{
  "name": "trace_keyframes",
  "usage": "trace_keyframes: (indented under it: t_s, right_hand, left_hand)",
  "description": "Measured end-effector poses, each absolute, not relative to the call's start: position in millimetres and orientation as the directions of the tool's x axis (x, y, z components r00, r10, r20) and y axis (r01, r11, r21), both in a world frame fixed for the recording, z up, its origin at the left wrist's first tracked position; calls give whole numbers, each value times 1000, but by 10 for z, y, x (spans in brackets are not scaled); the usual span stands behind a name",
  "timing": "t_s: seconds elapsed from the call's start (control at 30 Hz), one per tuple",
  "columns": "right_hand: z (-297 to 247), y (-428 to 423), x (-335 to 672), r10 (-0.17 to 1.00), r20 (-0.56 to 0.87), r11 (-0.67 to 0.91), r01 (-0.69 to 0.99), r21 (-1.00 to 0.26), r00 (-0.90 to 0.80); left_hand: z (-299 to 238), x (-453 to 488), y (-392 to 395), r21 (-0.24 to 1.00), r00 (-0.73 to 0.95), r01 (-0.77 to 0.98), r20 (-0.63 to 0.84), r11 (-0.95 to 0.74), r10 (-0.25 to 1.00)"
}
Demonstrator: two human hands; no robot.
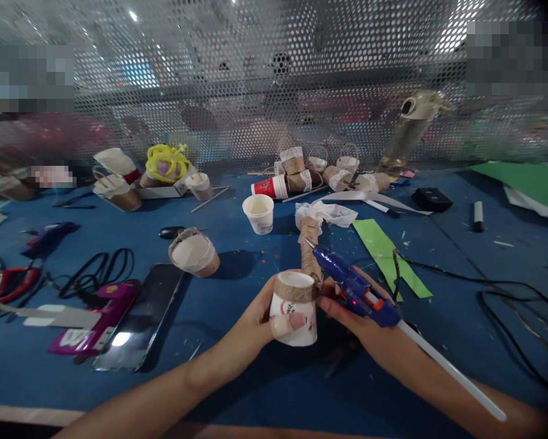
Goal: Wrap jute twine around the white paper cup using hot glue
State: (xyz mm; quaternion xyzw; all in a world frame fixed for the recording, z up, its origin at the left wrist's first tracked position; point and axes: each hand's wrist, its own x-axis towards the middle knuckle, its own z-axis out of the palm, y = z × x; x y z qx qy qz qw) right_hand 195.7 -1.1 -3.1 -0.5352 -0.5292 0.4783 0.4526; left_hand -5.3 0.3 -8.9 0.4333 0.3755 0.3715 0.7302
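Observation:
My left hand (264, 308) is wrapped around a paper cup (296, 329), its thumb across the printed side. A burlap strip (294, 289) circles the cup just under its rim. Close behind the cup lies a roll of burlap (309, 244); whether it joins the strip I cannot tell. My right hand (342, 305) grips a blue hot glue gun (347, 280), with a long white glue stick (451, 372) sticking out of its back. The gun's nozzle points up and left, over the burlap roll. Right fingertips are at the cup's right side.
A burlap-wrapped cup (195, 256), a plain paper cup (258, 213) and several small decorated baskets (338, 177) stand ahead. A phone (141, 323) and a purple glue gun (95, 317) lie left. Green strips (387, 256) and a black cord (475, 277) are right. A perforated metal screen (255, 79) closes the back.

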Motion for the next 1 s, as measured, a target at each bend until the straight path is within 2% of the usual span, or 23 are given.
trace_keyframes:
  t_s: [0.17,0.33,0.47,0.57,0.7,0.87,1.0]
  right_hand:
    - [-51,9,1979,998,-20,-12,112,-994,-67]
    - [-183,18,2007,998,41,40,-6,-999,-41]
    - [-188,32,2027,998,15,16,19,-1000,-59]
    - [-110,15,2033,1000,-12,-12,24,-1000,27]
    - [-13,-57,2055,993,26,31,39,-999,-116]
    - [-12,-125,2107,929,68,76,8,-997,-365]
    - [-6,-102,2145,944,122,171,136,-976,-307]
  left_hand:
    - [-66,-68,8,858,380,-330,-261,394,887]
    - [-42,-117,16,833,461,-388,-195,394,866]
    - [-29,-144,30,784,540,-467,-112,408,834]
    - [-30,-154,53,767,515,-496,-117,406,849]
    - [-55,-152,101,757,424,-512,-189,406,886]
    - [-75,-145,136,731,417,-535,-207,424,885]
    - [-37,-150,128,710,398,-565,-212,420,893]
